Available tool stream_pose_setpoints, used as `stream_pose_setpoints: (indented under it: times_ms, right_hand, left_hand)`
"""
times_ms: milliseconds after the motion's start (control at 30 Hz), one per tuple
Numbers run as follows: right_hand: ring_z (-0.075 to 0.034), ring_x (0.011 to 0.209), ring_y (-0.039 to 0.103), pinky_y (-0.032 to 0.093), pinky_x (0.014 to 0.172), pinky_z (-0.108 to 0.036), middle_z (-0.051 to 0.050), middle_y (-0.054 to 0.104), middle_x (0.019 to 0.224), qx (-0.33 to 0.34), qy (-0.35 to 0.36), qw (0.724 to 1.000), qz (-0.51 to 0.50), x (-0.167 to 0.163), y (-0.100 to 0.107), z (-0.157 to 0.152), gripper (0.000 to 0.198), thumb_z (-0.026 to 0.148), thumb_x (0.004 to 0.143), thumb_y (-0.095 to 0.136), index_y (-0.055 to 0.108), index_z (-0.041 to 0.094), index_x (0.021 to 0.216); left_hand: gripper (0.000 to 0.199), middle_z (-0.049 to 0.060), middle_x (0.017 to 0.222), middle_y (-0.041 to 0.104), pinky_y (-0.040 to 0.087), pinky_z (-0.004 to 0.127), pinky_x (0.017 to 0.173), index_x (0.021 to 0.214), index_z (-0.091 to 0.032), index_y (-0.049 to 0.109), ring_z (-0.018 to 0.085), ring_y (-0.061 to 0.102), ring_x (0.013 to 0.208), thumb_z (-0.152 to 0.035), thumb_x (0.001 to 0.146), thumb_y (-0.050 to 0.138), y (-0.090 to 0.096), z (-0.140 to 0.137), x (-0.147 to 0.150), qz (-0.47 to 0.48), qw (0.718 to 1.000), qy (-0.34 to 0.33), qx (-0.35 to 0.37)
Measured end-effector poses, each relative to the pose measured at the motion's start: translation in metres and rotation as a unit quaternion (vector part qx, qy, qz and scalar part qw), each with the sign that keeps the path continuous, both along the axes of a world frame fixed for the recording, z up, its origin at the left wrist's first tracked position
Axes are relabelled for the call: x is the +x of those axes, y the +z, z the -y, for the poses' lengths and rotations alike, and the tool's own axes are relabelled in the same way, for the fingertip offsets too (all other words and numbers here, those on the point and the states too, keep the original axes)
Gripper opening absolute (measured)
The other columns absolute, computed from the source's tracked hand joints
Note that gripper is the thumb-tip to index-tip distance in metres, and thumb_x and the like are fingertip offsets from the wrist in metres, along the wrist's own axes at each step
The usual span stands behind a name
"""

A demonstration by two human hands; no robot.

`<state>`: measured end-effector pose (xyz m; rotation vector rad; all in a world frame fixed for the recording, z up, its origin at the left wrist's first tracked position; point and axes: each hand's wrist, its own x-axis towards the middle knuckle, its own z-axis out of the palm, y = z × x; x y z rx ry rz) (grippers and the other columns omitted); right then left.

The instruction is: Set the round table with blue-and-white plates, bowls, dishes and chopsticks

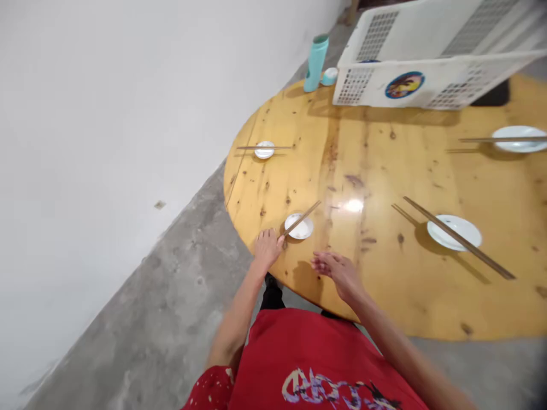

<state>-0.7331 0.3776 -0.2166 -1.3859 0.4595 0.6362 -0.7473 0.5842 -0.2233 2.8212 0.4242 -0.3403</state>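
A pair of chopsticks [308,211] lies slantwise over a small white dish [299,229] near the table's front left edge. At their lower end is my left hand [267,249], fingers stretched forward over the table's rim and the thumb beside the chopstick ends; whether it touches them is hard to make out. My right hand [337,270] hovers over the wood to the right of that dish, fingers extended and holding nothing. Farther right, a second white dish [464,232] has chopsticks [491,265] across it.
The oval wooden table [376,182] also bears a far-left dish [264,154] with chopsticks and a right-hand dish [519,132] with chopsticks. At the back stand a white plastic basket [363,85], a turquoise bottle [316,62] and a small turquoise-and-white lid-like object [329,76]. A white wall [128,114] rises at left.
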Motion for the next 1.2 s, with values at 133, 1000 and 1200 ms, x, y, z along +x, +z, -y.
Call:
stream_pose_setpoints:
  times_ms: [133,1000,1200]
  right_hand:
    - [-0.016,0.066,0.068,0.055,0.061,-0.025,-0.009,0.075,0.077,-0.004,-0.042,0.999,0.000,0.008,-0.008,-0.039,0.017,0.031,0.078,0.079,0.070,0.017,0.074]
    - [-0.004,0.041,0.023,0.019,0.033,-0.017,0.007,0.040,0.052,0.144,-0.225,0.964,-0.011,0.026,-0.016,-0.050,0.035,0.045,0.063,0.085,0.071,0.017,0.080]
    - [-0.004,0.041,0.022,0.018,0.035,-0.018,0.008,0.033,0.050,0.107,-0.281,0.953,-0.045,0.033,-0.004,-0.078,0.038,0.048,0.060,0.088,0.072,0.018,0.079]
  left_hand:
    - [0.038,0.017,0.127,0.068,0.045,0.036,0.101,0.127,-0.013,0.060,0.028,0.062,0.121,-0.040,0.106,0.042,-0.005,-0.015,0.007,-0.023,0.996,-0.016,-0.081]
    - [0.034,0.014,0.124,0.068,0.046,0.036,0.103,0.121,-0.016,0.066,0.025,0.062,0.118,-0.022,0.102,0.038,0.036,-0.135,0.153,0.044,0.996,-0.067,-0.036]
    - [0.045,0.021,0.144,0.055,0.038,0.041,0.110,0.141,-0.010,0.051,0.032,0.048,0.135,-0.015,0.097,0.044,0.035,-0.224,0.293,0.098,0.981,-0.089,0.141]
